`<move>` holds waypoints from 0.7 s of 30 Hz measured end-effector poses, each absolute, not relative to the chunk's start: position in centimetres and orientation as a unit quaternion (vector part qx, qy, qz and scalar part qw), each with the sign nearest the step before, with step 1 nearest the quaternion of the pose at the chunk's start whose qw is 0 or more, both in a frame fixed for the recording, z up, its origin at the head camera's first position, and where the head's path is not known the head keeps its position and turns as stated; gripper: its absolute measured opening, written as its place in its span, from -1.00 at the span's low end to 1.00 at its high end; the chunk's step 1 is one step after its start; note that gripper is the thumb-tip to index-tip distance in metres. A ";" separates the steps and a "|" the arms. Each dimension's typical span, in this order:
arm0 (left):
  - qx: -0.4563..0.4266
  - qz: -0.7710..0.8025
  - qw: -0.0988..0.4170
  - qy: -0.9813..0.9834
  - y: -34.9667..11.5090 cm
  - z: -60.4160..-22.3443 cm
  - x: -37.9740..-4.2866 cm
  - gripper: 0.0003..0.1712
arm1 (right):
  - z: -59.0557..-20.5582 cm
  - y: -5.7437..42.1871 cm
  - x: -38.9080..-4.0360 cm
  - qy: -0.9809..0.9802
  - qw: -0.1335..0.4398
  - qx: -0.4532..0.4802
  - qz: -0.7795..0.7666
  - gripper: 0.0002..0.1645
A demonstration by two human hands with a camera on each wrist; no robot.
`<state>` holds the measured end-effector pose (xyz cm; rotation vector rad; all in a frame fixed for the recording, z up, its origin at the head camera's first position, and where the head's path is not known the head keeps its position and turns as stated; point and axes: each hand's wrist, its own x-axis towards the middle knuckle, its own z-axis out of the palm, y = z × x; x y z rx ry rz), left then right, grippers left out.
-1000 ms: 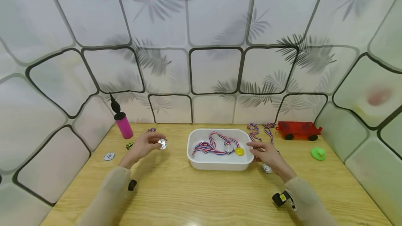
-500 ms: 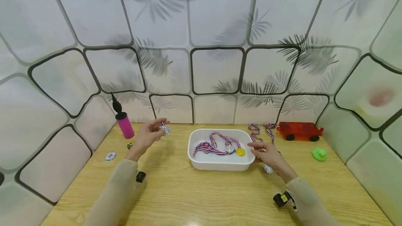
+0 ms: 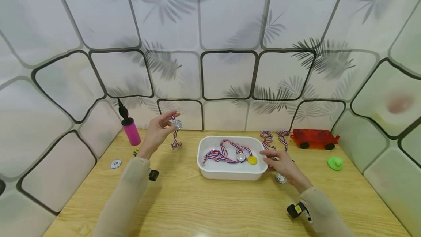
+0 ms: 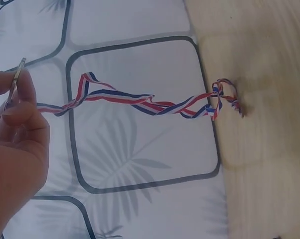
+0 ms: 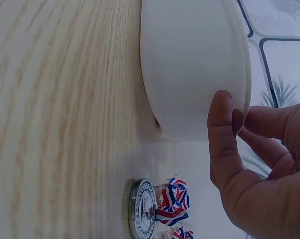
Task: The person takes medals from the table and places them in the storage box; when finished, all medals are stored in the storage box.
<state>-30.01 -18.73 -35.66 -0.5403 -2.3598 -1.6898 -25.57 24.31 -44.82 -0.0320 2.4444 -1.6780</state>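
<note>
"Already in the white basin point(image 3: 230, 174)?"

"A gold medal point(image 3: 252, 160) and a silver medal point(image 3: 241, 157)."

"Still outside?"

"On its left, the left hand point(image 3: 157, 131) pinches a second silver medal point(image 3: 177, 124); on its right, near the rim-pinching right hand point(image 3: 284, 166), lies a third silver medal point(image 3: 280, 179)."

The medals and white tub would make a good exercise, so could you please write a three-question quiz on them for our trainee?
1. What does the left hand hold?
A) a green duck
B) a silver medal
C) a red cart

2. True or false: the right hand grips the white tub at its edge.

3. Inside the tub, what colour is the medal nearer the right hand?

Key: 1. B; 2. True; 3. Yellow.
</note>
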 end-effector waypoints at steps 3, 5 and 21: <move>-0.189 -0.567 0.096 -0.796 -18.2 -35.0 -30.2 -0.35 | -44.8 24.3 -25.5 0.819 0.089 -0.010 -0.566 -0.54; -0.195 -0.567 0.101 -0.794 -17.9 -34.5 -30.2 -0.36 | -44.9 24.4 -25.6 0.820 0.089 -0.011 -0.565 -0.54; -0.240 -0.579 0.120 -0.770 -15.4 -32.3 -32.1 -0.35 | -44.8 24.4 -25.5 0.825 0.090 -0.011 -0.558 -0.54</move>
